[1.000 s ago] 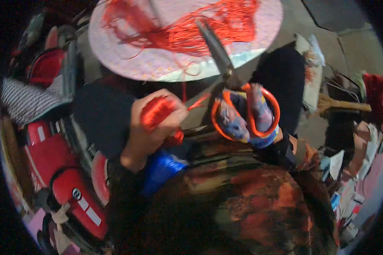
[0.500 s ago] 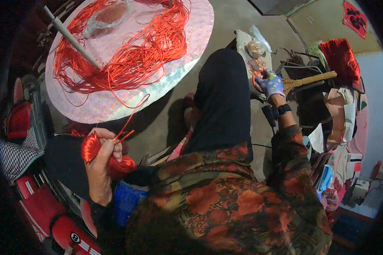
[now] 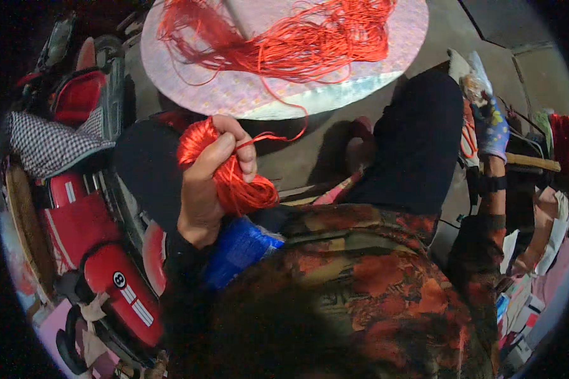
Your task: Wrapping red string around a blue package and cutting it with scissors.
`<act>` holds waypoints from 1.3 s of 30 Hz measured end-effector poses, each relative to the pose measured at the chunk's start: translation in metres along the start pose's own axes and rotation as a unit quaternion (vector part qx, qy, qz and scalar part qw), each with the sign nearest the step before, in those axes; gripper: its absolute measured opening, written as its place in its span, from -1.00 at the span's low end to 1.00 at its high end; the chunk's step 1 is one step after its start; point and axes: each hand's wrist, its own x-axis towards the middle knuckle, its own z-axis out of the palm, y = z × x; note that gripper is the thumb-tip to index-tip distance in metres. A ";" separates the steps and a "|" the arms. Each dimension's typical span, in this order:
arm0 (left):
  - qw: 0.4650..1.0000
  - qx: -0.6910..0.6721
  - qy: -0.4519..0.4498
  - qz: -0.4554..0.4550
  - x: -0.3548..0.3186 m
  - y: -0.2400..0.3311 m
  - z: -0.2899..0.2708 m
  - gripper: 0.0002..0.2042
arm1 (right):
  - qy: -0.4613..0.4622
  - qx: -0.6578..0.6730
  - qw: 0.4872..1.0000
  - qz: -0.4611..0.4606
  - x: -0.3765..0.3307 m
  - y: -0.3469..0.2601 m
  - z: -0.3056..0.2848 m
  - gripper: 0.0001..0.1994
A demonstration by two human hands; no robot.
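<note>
My left hand [image 3: 216,165] is closed around a thick bundle of glossy red cord [image 3: 250,191], which bulges out above and below the fist. One strand [image 3: 306,123] loops from the fingers up to the loose skein of red cord [image 3: 310,47] on a round, pink patterned table top [image 3: 171,69]. Far to the right, my right hand [image 3: 496,134] wears a purple glove with yellow spots. It is at a narrow bench, close to a clear plastic bag [image 3: 475,87]; its fingertips are dark and partly hidden. Beside it on the bench lie orange loops [image 3: 468,134] resembling scissor handles.
A rod [image 3: 237,19] stands up from the round table. At my left are a red machine body [image 3: 110,287] and a checked cloth [image 3: 57,142]. A blue package [image 3: 240,249] sits at my lap. On the right are a straw broom handle [image 3: 534,162], papers and red cord [image 3: 568,136].
The view has swung left, so everything sits further right. My right hand has moved from the orange loops toward the plastic bag. The cord ends no longer stick out from my left fingers.
</note>
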 end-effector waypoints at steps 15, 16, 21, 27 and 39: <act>0.993 -0.060 0.016 0.096 -0.026 0.041 -0.022 -0.84 | -0.608 0.518 0.542 -0.260 -0.074 -0.326 -0.062 -0.64; 0.990 -0.072 0.036 0.118 -0.028 0.046 -0.027 -0.84 | -0.588 0.513 0.580 -0.235 -0.075 -0.321 -0.057 -0.70; 0.934 -0.024 0.200 0.295 -0.047 0.092 -0.090 -0.68 | -0.580 0.466 0.640 -0.193 -0.073 -0.303 -0.047 -0.76; 0.807 0.165 0.464 0.325 -0.060 0.114 -0.193 -0.55 | -0.574 0.441 0.651 -0.230 -0.090 -0.308 -0.049 -0.71; 0.909 0.375 0.067 0.168 -0.075 0.072 -0.044 -0.55 | -0.389 0.467 0.591 -0.530 -0.086 -0.345 -0.100 -0.81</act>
